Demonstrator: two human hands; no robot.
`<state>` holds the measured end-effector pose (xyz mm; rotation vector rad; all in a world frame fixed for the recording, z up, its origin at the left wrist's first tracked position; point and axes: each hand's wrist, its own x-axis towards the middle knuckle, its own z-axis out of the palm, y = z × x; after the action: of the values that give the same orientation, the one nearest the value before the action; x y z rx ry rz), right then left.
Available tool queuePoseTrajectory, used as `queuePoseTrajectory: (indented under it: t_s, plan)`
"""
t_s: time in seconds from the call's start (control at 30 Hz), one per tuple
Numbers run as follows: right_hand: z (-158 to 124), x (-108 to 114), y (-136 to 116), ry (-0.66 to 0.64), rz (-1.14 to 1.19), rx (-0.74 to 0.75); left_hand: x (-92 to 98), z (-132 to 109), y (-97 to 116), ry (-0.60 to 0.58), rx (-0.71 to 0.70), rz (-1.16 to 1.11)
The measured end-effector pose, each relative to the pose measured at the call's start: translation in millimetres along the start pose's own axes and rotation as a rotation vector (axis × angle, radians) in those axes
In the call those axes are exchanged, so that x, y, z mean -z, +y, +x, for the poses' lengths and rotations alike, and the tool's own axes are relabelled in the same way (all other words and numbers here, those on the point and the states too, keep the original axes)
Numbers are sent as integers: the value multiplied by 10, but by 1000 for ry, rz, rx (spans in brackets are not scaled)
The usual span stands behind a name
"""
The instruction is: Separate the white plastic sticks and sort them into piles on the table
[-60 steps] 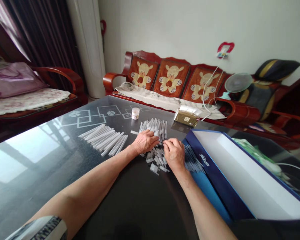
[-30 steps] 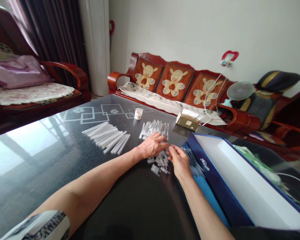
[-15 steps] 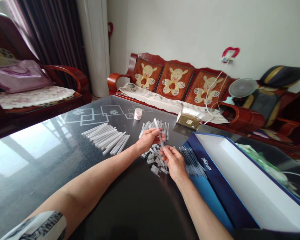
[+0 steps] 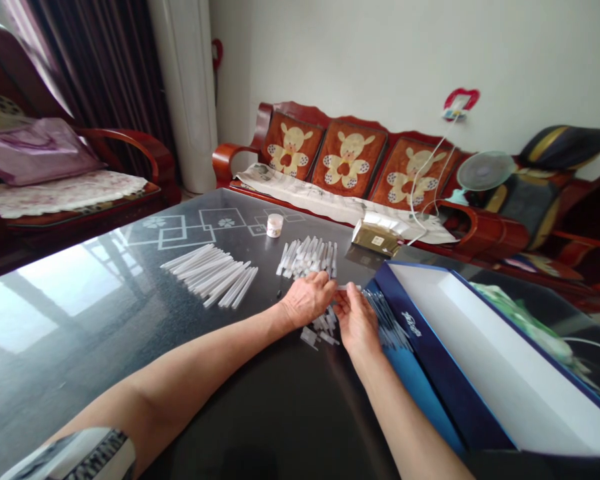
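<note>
A slim, whitish translucent tube (image 4: pixel 342 288), like a pen barrel, lies level between my hands above the table. My left hand (image 4: pixel 306 299) is closed at its left end, knuckles up. My right hand (image 4: pixel 359 319) pinches it between thumb and fingers farther right. Under and in front of my hands is a heap of small clear-white plastic pieces (image 4: pixel 324 328), partly covered by them. Just beyond, short white tubes (image 4: pixel 310 252) lie in a bunch. To the left spreads a row of longer white tubes (image 4: pixel 210 275). Thin dark rods (image 4: pixel 386 320) lie right of my right hand.
A long blue box (image 4: pixel 450 347) with a white inside stands on the right of the dark glossy table (image 4: pixel 260 413). Toward the back are a small round tub (image 4: pixel 275 225) and a gold tissue pack (image 4: pixel 377 238). A wooden sofa (image 4: pixel 290 110) is behind the table.
The tube has swung from steeply slanted to nearly level. My left hand has come lower and nearer, turning its knuckles up, while my right hand shifted slightly right.
</note>
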<state>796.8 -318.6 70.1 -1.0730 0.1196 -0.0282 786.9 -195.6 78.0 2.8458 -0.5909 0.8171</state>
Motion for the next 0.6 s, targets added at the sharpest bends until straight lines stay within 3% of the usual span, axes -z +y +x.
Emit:
queuePoseTrajectory:
  t_s: [0.4, 0.6]
  plan:
    - [-13, -11, 37, -19, 74, -40, 5, -11, 52, -60, 59, 34]
    - [59, 22, 28, -22, 71, 1, -2, -36, 17, -20, -25, 25]
